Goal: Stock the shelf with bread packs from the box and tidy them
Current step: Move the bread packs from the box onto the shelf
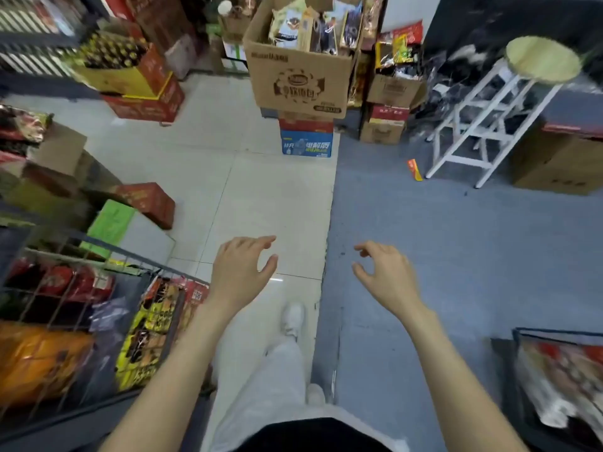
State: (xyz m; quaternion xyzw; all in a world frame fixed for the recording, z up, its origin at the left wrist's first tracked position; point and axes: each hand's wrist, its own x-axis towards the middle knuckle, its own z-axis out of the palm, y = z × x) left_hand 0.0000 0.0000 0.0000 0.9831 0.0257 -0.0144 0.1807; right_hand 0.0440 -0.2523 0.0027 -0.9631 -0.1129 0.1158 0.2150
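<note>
Both hands are out in front with nothing in them. The left hand [243,269] hangs over the pale tile floor [202,177] at about 6 o'clock, fingers loosely curled and spread, thumb sticking out to the side. The right hand [383,272] is just right of it over the grey floor [456,239], same deal: fingers loosely bent, thumb apart, touching nothing.

The box [298,79] is way up at 12 o'clock, an open brown carton sitting on top of a stack that ends in a blue carton [306,146]. Packs [313,26] stick up out of its top, upright and crammed together; too blurry to read what they are. It's well apart from both hands.

At 8 o'clock there's a wire shelf [98,288] full of snack bags, red, yellow and orange ones. A white stool [509,102] with a round pale seat stands at 2 o'clock, and a brown carton [554,164] sits right beside it. One white shoe [292,318] is planted on the tile right below the hands.
</note>
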